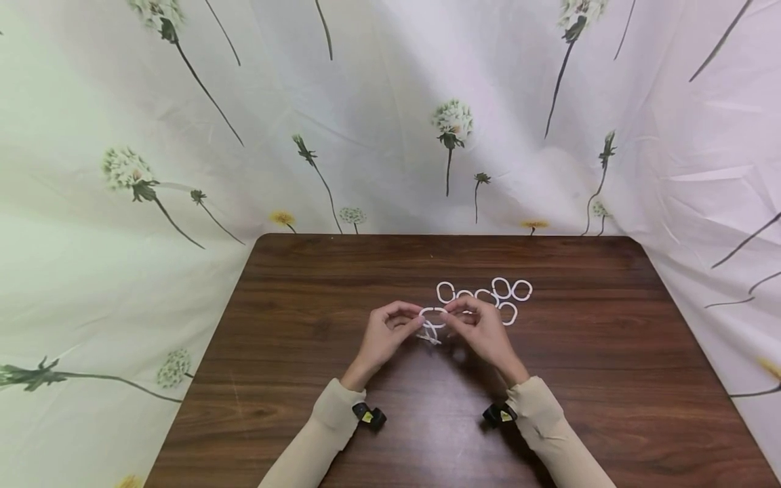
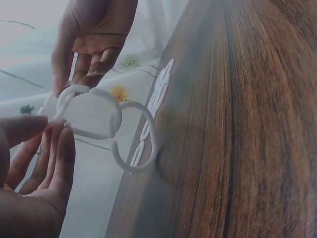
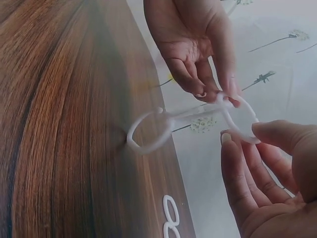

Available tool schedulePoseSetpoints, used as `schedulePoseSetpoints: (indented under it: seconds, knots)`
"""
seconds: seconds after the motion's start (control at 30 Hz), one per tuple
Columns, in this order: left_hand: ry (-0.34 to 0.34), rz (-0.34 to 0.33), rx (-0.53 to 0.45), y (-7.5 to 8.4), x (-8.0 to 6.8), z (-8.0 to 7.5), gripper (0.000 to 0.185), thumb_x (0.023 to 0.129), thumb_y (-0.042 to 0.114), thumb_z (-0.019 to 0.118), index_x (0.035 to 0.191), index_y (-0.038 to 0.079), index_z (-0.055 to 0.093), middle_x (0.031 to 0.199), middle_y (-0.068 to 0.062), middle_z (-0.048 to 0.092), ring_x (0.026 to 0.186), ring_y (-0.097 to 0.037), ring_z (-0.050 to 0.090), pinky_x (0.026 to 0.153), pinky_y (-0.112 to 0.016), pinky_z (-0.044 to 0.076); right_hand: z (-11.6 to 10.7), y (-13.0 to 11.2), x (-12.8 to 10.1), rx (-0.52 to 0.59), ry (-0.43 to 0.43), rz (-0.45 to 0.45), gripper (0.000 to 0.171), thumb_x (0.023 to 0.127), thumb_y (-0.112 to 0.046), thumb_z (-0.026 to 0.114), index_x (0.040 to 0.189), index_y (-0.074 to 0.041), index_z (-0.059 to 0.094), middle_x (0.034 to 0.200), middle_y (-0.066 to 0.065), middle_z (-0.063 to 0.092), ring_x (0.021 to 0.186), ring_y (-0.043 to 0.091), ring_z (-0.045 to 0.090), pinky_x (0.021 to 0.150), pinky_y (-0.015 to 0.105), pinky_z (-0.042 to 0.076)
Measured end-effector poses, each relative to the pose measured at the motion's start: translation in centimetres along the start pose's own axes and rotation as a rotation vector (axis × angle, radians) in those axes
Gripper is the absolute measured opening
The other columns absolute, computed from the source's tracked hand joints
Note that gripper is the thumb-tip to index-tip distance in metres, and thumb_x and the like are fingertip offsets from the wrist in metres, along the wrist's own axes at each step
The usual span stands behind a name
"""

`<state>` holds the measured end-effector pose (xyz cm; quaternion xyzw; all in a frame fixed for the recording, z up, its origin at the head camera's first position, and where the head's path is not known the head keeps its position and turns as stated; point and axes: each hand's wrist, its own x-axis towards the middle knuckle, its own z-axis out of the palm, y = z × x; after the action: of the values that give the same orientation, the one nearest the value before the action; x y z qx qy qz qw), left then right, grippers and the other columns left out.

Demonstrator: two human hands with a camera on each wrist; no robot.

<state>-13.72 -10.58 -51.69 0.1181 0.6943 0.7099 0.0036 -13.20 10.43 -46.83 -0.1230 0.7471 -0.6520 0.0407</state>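
Observation:
A white plastic ring (image 1: 429, 309) with a narrow gap in its far side is held level above the table between both hands. On its left end, the thumb and fingers of my left hand (image 1: 384, 332) pinch it. My right hand (image 1: 487, 332) pinches the opposite end with thumb and fingertips. More white rings are linked to it and dangle below; in the left wrist view a lower ring (image 2: 152, 130) with an opening hangs toward the table, and the right wrist view shows a blurred hanging ring (image 3: 143, 150). Fingertips partly cover the held ring's ends.
Several loose white rings (image 1: 521, 281) lie on the dark wooden table (image 1: 317, 298) just beyond and right of the hands, some partly hidden by the right hand. A flower-printed white curtain (image 1: 378, 135) stands behind the table and along its sides.

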Motion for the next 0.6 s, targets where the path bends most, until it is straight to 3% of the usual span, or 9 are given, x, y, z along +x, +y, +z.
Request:
schedulePoseSetpoints:
  seconds: [0.2, 0.37, 0.6]
  knots:
    - [0.038, -0.023, -0.006, -0.1, -0.1, -0.1, 0.023, 0.086, 0.007, 0.074, 0.105, -0.005, 0.069, 0.1, -0.028, 0.069, 0.086, -0.024, 0.07, 0.077, -0.022, 0.059, -1.0, 0.1, -0.3, -0.079, 0.011, -0.045, 0.018, 0.088, -0.002, 0.071, 0.102, 0.008, 0.067, 0.104, 0.027, 0.068, 0.073, 0.028, 0.073, 0.064, 0.044, 0.061]
    - [0.038, -0.041, 0.0, -0.2, -0.3, -0.2, 0.024, 0.087, 0.005, 0.072, 0.108, -0.007, 0.068, 0.103, -0.031, 0.068, 0.089, -0.03, 0.069, 0.077, -0.019, 0.058, -2.8, 0.1, -0.5, -0.148, 0.054, -0.045, 0.019, 0.089, -0.003, 0.07, 0.104, 0.009, 0.066, 0.106, 0.027, 0.068, 0.068, 0.005, 0.069, 0.064, 0.046, 0.061]
    - [0.045, -0.058, 0.003, -0.3, -0.3, -0.5, 0.024, 0.087, 0.007, 0.073, 0.107, -0.005, 0.069, 0.102, -0.03, 0.068, 0.084, -0.016, 0.07, 0.076, -0.018, 0.057, -5.7, 2.9, -0.2, -0.204, 0.106, -0.013, 0.019, 0.091, -0.005, 0.068, 0.106, 0.006, 0.068, 0.112, 0.028, 0.069, 0.071, -0.005, 0.066, 0.064, 0.041, 0.062]
